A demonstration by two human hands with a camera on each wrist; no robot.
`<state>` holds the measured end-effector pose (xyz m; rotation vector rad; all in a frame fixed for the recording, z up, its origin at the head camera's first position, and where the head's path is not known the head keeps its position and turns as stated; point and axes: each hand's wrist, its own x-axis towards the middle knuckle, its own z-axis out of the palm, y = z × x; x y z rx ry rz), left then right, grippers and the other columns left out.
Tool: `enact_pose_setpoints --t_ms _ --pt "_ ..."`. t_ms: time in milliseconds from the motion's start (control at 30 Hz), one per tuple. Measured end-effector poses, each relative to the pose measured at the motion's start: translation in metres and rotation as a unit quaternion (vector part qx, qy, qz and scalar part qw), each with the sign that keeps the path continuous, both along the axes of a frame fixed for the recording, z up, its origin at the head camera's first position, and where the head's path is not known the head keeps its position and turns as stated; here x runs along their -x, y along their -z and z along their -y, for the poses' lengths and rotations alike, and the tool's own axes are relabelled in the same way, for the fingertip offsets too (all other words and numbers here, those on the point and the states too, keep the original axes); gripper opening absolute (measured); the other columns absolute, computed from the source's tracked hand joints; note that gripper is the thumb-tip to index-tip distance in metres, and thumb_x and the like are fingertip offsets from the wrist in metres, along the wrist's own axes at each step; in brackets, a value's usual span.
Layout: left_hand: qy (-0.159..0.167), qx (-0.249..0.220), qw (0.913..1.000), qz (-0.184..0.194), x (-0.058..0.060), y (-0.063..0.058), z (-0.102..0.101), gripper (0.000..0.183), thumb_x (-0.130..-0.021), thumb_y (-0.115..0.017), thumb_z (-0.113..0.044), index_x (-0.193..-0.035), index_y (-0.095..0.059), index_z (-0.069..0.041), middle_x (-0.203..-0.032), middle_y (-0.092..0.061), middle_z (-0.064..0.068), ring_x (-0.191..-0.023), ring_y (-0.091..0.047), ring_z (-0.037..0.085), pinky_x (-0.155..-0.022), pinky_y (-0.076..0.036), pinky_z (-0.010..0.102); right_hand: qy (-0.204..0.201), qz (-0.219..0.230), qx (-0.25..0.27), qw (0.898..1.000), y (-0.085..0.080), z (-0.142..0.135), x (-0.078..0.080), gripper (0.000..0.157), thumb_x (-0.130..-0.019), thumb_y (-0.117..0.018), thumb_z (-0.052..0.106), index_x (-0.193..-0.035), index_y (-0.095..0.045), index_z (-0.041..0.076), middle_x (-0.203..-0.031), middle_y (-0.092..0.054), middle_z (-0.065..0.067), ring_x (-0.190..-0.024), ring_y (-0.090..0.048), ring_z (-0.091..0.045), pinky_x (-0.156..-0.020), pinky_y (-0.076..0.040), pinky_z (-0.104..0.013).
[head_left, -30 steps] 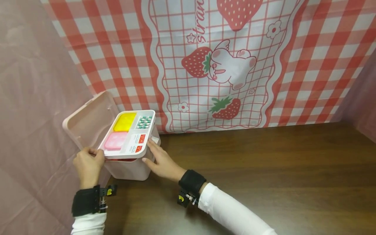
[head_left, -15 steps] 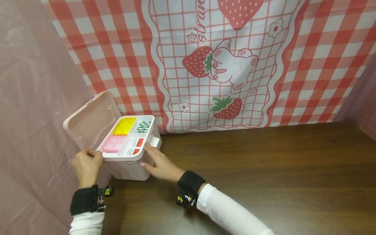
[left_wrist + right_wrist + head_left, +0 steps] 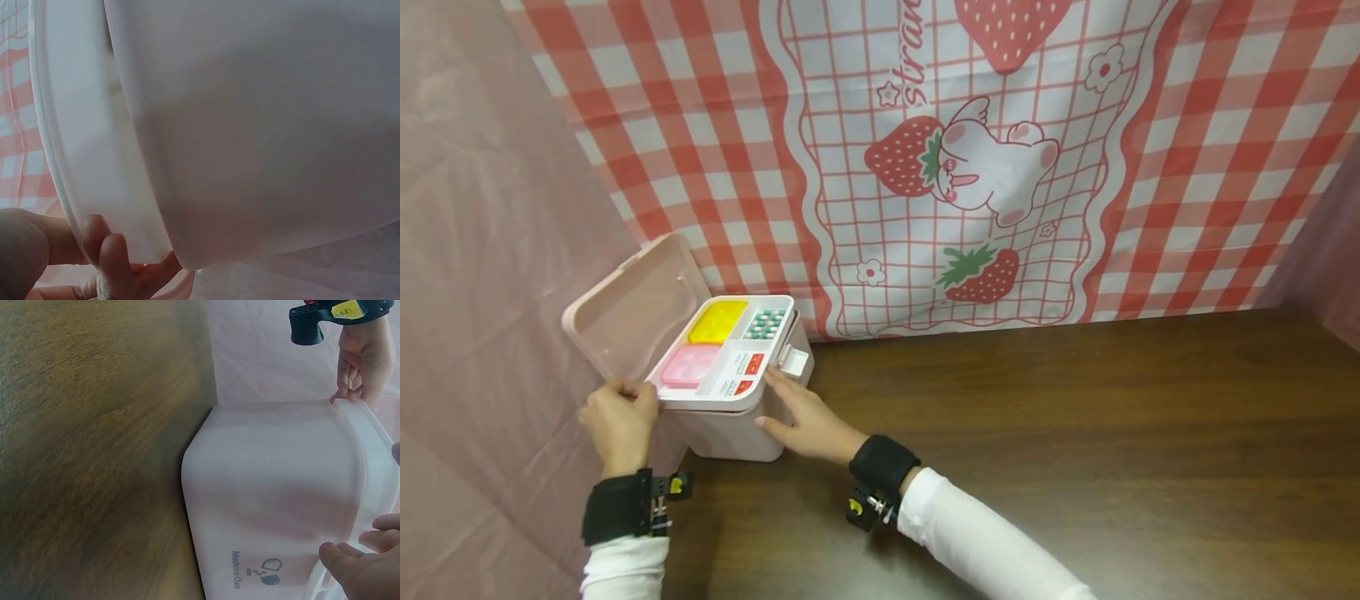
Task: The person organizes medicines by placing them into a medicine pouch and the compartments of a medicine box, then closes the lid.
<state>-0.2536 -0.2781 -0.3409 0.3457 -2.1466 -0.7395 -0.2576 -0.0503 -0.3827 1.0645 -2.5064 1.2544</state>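
A white divided tray (image 3: 703, 405) sits at the top of a pale pink medicine box (image 3: 737, 435), whose lid (image 3: 634, 312) stands raised. In the tray lie a yellow packet (image 3: 718, 322), a pink case (image 3: 688, 367), a blister of green-and-white capsules (image 3: 767, 324) and small white-and-red packs (image 3: 752, 365). My left hand (image 3: 620, 423) pinches the tray's near left corner. With fingers extended, my right hand (image 3: 814, 427) touches the tray's right edge near the front. Its thumb (image 3: 334, 559) lies against the box wall in the right wrist view. The left wrist view shows a gap beneath the tray rim.
A white latch (image 3: 793, 361) juts from the box's right side. The brown wooden table (image 3: 1037, 442) extends to the right. A checked strawberry cloth (image 3: 880, 250) hangs behind, and a pink curtain (image 3: 475, 333) hangs close on the left.
The tray has come down and settled lower into the box, covering the red contents seen beneath it. Both hands moved slightly down and left with it. More of the latch shows.
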Motion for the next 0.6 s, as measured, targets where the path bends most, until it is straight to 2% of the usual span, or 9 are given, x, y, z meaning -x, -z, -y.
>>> enact_pose_setpoints --t_ms 233,367,600 --pt "-0.010 0.006 0.9998 -0.017 0.0033 0.0017 0.0011 0.024 -0.075 -0.050 -0.010 -0.070 -0.067 0.006 -0.070 -0.065 0.025 -0.069 -0.057 0.047 -0.058 -0.035 0.047 0.002 0.006 -0.001 1.000 0.0034 0.0034 0.0026 0.060 -0.089 -0.056 0.020 -0.138 -0.032 -0.004 -0.146 -0.029 -0.019 -0.137 -0.027 -0.026 -0.112 -0.024 -0.036" --pt "-0.008 -0.001 0.9997 -0.024 0.0047 0.0045 0.0006 0.024 -0.076 -0.052 -0.010 -0.071 -0.068 0.006 -0.071 -0.066 0.024 -0.069 -0.059 0.043 -0.058 -0.035 0.042 0.005 0.001 -0.012 1.000 0.0042 0.0035 0.0020 0.060 -0.089 -0.056 0.021 -0.139 -0.031 -0.003 -0.147 -0.028 -0.018 -0.137 -0.027 -0.026 -0.112 -0.023 -0.036" --pt "0.000 -0.019 0.9998 0.000 0.0058 0.0076 0.0016 0.025 -0.080 -0.055 -0.012 -0.076 -0.070 0.007 -0.073 -0.066 0.025 -0.074 -0.057 0.042 -0.069 -0.034 0.041 0.011 -0.005 -0.007 1.000 0.0084 0.0044 0.0003 0.061 -0.088 -0.056 0.019 -0.139 -0.031 -0.003 -0.149 -0.022 -0.018 -0.137 -0.024 -0.029 -0.111 -0.023 -0.039"
